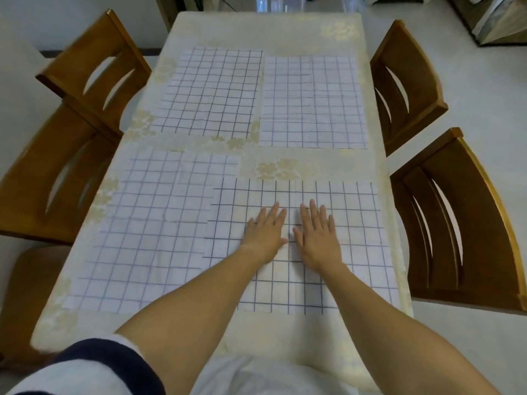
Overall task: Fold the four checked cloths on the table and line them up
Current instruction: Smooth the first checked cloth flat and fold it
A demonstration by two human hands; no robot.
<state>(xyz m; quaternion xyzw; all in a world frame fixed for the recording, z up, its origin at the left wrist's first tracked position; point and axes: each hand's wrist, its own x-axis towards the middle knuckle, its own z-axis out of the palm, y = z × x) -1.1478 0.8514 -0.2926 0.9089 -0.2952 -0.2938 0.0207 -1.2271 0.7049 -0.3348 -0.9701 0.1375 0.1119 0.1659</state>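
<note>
both hands are down flat on the near right cloth (342, 252), the left hand (266, 229) and the right hand (316, 232) side by side near its middle, fingers straight and spread, pressing and gripping nothing. that cloth overlaps the right edge of the near left cloth (137, 232). further up the table (271, 29), the far left cloth (211, 92) and the far right cloth (312, 104) lie flat, almost edge to edge. all four are spread open, none folded. wooden chairs (456, 218) stand on both sides.
</note>
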